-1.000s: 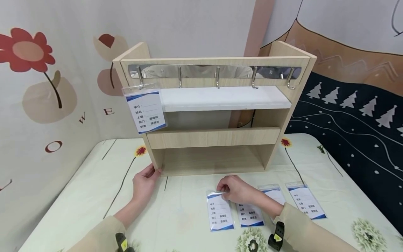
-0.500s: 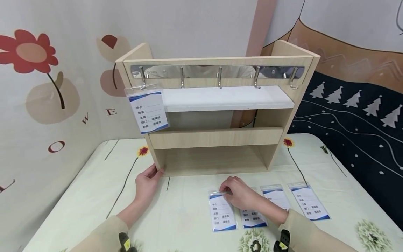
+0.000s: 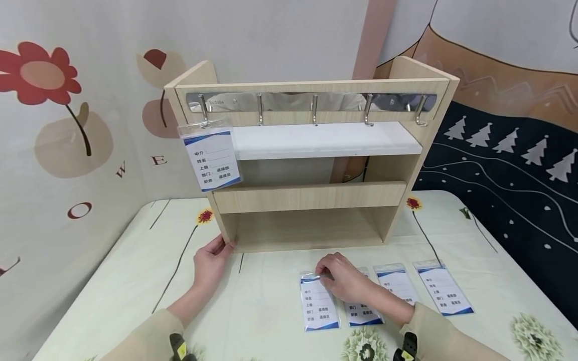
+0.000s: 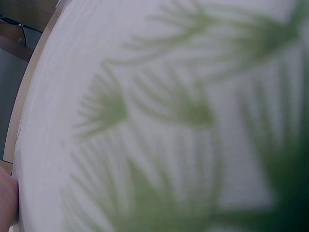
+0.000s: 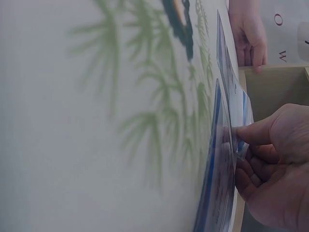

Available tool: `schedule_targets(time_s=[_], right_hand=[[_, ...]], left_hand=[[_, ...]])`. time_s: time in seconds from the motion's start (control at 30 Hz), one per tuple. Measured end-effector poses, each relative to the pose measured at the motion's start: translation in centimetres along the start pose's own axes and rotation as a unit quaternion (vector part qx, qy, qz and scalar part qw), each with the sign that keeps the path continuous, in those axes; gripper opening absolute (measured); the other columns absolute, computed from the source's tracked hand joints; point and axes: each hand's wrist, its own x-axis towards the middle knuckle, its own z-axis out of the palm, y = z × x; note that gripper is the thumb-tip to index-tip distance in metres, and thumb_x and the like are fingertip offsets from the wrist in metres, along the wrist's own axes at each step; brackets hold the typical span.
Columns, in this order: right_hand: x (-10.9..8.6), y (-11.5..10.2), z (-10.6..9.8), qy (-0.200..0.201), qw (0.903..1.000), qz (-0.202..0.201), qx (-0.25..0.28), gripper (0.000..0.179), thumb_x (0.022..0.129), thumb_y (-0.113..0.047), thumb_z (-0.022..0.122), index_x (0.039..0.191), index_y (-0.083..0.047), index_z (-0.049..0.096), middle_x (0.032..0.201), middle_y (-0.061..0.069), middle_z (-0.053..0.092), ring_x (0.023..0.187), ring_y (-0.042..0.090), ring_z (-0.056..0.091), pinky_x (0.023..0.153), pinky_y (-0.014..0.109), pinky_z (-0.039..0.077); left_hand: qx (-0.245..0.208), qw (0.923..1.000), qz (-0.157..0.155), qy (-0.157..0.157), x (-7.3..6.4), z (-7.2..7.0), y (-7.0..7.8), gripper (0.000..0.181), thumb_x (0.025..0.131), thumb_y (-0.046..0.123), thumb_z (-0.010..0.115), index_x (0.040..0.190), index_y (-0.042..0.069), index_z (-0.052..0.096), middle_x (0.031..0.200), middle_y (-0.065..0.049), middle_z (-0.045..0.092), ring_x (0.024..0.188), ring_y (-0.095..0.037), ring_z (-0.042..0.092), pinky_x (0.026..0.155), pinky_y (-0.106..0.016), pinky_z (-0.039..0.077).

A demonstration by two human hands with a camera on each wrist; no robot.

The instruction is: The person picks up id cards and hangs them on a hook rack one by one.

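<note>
In the head view my left hand [image 3: 210, 265] holds the lower left corner of a small wooden shelf [image 3: 307, 195], thumb at the front of the side panel. The right hand [image 3: 345, 277] pinches the top right of the leftmost badge card [image 3: 319, 306] on the bed-like surface. In the right wrist view, thumb and fingers grip that badge's clear sleeve [image 5: 241, 147], which bends up a little. A second badge card [image 3: 363, 313] lies partly under the right hand. On the leftmost hook [image 3: 203, 106] of the shelf's rail hangs another badge card [image 3: 212, 160], slightly tilted.
Two more badge cards [image 3: 397, 285] lie to the right, one partly covered by the right forearm. Other metal hooks [image 3: 314, 110] line the rail, above a white shelf board [image 3: 325, 140]. Patterned curtains [image 3: 496, 165] stand behind and beside the flower-print cloth [image 3: 266, 291].
The head view has shifted slightly. Both hands keep their places, the left at the shelf corner and the right at the leftmost badge card.
</note>
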Motion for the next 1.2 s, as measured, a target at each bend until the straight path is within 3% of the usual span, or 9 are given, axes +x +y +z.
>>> schedule_targets(time_s=[0.23,0.47,0.7,0.93,1.2], right_hand=[[0.2,-0.3,-0.1,-0.001,1.0000,0.000,-0.002,0.013,0.095,0.002,0.066,0.101,-0.009,0.068,0.094,-0.006,0.062,0.090,0.014,0.052,0.076,0.031,0.050],[0.8,0.1,-0.7,0.006,0.9978,0.015,0.064,0.015,0.097,0.004,0.064,0.106,-0.006,0.070,0.098,0.001,0.067,0.087,0.012,0.058,0.075,0.028,0.053],[1.3,0.7,-0.9,0.025,0.9958,0.004,0.088,0.019,0.096,0.004,0.064,0.110,-0.005,0.073,0.103,0.000,0.069,0.090,0.013,0.060,0.077,0.028,0.054],[1.4,0.7,-0.9,0.046,0.9885,0.013,0.143,0.023,0.095,0.005,0.066,0.116,-0.002,0.072,0.109,0.005,0.071,0.097,0.017,0.064,0.082,0.028,0.057],[1.5,0.7,-1.7,0.032,0.9846,0.021,0.171,0.024,0.094,0.003,0.069,0.117,-0.002,0.073,0.113,0.007,0.072,0.099,0.018,0.065,0.084,0.026,0.057]], left_hand=[[0.005,1.0000,0.003,0.003,0.0,-0.1,0.0,0.044,0.099,0.000,0.064,0.141,-0.008,0.055,0.137,-0.025,0.058,0.123,-0.035,0.060,0.082,-0.008,0.051],[0.003,1.0000,-0.001,0.000,0.0,-0.1,-0.1,0.044,0.099,0.000,0.064,0.141,-0.008,0.055,0.138,-0.024,0.058,0.124,-0.035,0.060,0.083,-0.008,0.051],[-0.002,1.0000,-0.002,-0.001,0.0,0.0,0.0,0.043,0.099,0.000,0.063,0.141,-0.008,0.054,0.138,-0.024,0.058,0.124,-0.034,0.060,0.083,-0.008,0.052],[0.002,1.0000,0.002,-0.003,0.0,-0.1,0.0,0.044,0.100,0.001,0.063,0.142,-0.007,0.054,0.138,-0.023,0.058,0.124,-0.034,0.060,0.083,-0.008,0.051],[0.005,1.0000,-0.001,-0.005,0.1,-0.1,0.0,0.044,0.100,0.001,0.063,0.142,-0.006,0.054,0.139,-0.023,0.058,0.125,-0.033,0.059,0.083,-0.007,0.051]])
